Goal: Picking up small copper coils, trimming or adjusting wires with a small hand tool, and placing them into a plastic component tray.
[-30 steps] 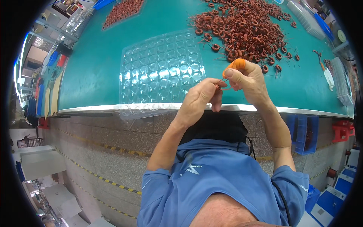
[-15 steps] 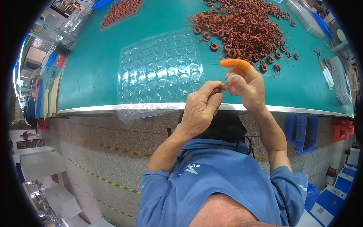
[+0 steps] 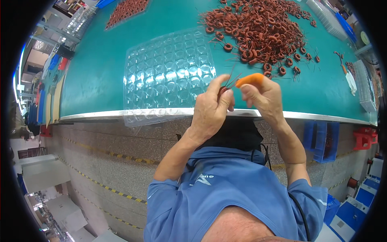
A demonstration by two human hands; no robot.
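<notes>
My left hand (image 3: 210, 105) is closed on a toroidal coil (image 3: 223, 90), a ring wound with reddish-brown copper wire. Thin wire leads (image 3: 231, 82) stick up and to the right out of this grip. Just right of the leads is my right hand (image 3: 264, 99), its fingers curled in and the thumb bent toward the index finger. An orange finger cot (image 3: 250, 80) covers that index finger, its tip beside the lead ends. Whether a lead is pinched between these fingers cannot be made out. Both hands are over the table's front edge.
A clear plastic blister tray (image 3: 167, 76) overhangs the front edge of the green table (image 3: 92, 80). Beyond my hands lies a large heap of similar coils (image 3: 262, 32). A filled tray (image 3: 127, 12) is at the far left. Clear trays (image 3: 365, 86) and an orange-handled tool (image 3: 344, 68) lie right.
My left hand has turned the coil so its leads point more upward. My right index finger has bent down toward the leads, and the right hand has shifted slightly toward me.
</notes>
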